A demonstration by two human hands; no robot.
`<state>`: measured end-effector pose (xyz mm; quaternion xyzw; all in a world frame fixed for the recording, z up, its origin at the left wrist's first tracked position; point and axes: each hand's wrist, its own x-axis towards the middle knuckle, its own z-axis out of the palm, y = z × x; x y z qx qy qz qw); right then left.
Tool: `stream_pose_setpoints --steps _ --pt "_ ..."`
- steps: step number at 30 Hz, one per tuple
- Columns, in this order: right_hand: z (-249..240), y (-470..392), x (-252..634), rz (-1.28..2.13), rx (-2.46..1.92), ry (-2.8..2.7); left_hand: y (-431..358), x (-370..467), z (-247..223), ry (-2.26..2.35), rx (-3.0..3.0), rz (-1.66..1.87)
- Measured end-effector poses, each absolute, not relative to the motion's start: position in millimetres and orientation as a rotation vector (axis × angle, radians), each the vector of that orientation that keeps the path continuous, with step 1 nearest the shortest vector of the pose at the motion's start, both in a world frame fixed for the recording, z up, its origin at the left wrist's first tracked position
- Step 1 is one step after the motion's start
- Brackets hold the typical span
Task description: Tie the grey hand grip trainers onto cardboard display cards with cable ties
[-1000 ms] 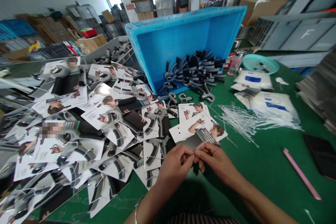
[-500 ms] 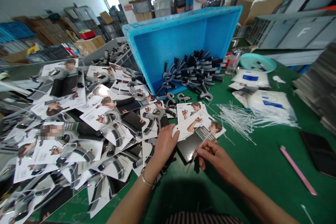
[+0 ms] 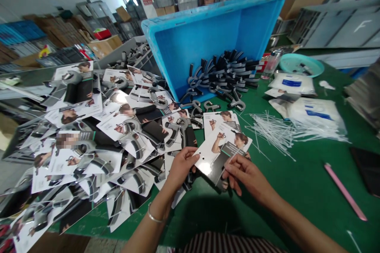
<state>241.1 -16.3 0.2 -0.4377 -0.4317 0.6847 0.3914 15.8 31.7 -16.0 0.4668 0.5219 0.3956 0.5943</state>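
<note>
A printed product card [image 3: 212, 160] with small punched holes near its left edge is tilted up off the green table. My left hand [image 3: 181, 166] pinches this card at its left edge between thumb and fingers. At the card's lower right, my right hand [image 3: 242, 172] has its thumb and forefinger pressed together and overlaps the card. The thin white cable tie in that pinch is hard to make out now. Just behind lie more cards [image 3: 209, 120]. Grey-and-black hand grips [image 3: 178, 130] tied onto cards spread out left of my left hand.
A blue crate [image 3: 204, 39] lies on its side with many loose hand grips [image 3: 225, 71] inside. White cable ties [image 3: 270, 132] are scattered to the right, by plastic bags [image 3: 314, 114]. A pink stick-like object [image 3: 346, 191], a dark flat object [image 3: 366, 170] and a turquoise dish [image 3: 301, 65] are farther right.
My left hand has shifted onto the card's left edge, and the card has been raised and turned, its holes now showing. My right hand has come against the card. The view has tilted slightly.
</note>
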Motion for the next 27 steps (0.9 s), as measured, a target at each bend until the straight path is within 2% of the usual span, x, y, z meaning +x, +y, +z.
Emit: stream_pose_setpoints --steps 3,7,13,20,24,27 --pt "6.4 -21.4 234.8 1.789 -1.077 -1.160 31.9 11.4 -0.3 1.288 1.190 0.962" --pt "12.4 -25.3 230.7 1.695 -1.058 -1.235 28.7 16.5 15.4 1.204 1.484 0.777" --pt "-7.4 -26.4 232.2 1.319 -1.265 -1.425 -0.1 45.7 -2.3 0.918 1.750 0.521" --pt "-39.8 -37.1 240.8 0.952 -1.390 -1.662 -11.9 44.7 -20.2 1.004 1.704 0.436" --pt "-44.4 -44.6 245.1 0.685 -1.376 -1.729 -10.8 42.0 -19.1 1.030 1.721 0.416" --pt "-42.6 -50.7 245.7 0.614 -1.269 -1.842 -12.5 43.1 -21.5 1.010 1.735 0.425"
